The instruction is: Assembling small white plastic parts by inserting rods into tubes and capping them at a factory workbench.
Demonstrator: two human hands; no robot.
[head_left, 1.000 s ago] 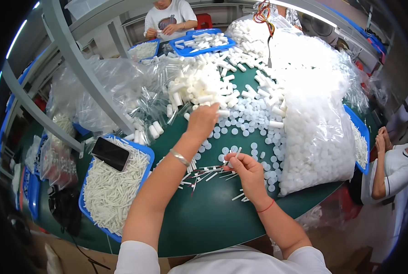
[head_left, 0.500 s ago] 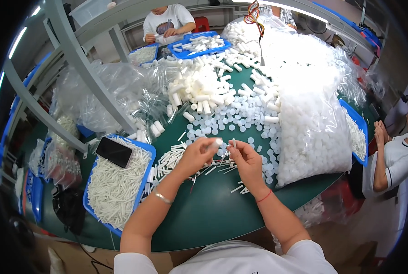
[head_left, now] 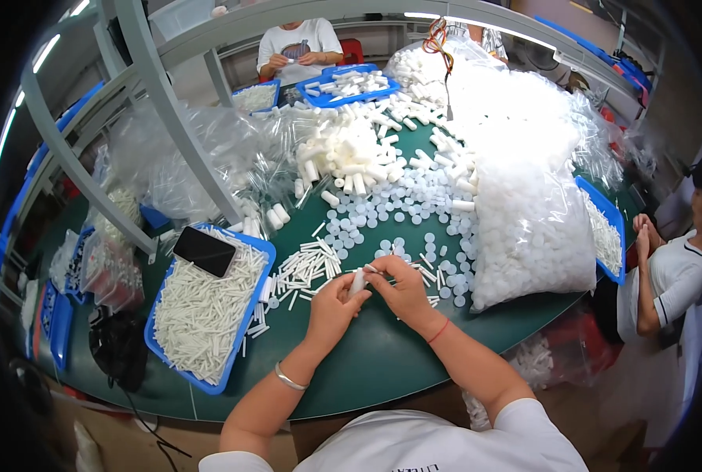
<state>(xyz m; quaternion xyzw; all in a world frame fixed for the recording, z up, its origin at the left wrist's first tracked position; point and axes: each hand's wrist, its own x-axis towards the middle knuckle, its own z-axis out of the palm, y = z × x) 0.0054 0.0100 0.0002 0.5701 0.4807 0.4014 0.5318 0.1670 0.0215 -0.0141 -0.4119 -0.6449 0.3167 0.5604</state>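
My left hand is closed round a white cylinder, which stands up between thumb and fingers. Right beside it, my right hand pinches a small white piece at the cylinder's upper end; the fingers hide most of that piece. Just beyond my left hand lies a loose heap of thin white sticks. Round translucent caps are scattered past both hands, and a few more sticks show next to my right hand.
At left, a blue tray full of white sticks carries a black phone. A large clear bag of caps stands at right. White cylinders are piled farther back. Grey frame posts rise at left. Co-workers sit across and at right.
Both hands have moved nearer to me and closer together. The white cylinder is lower, and my right fingers now meet its end. The view has shifted slightly.
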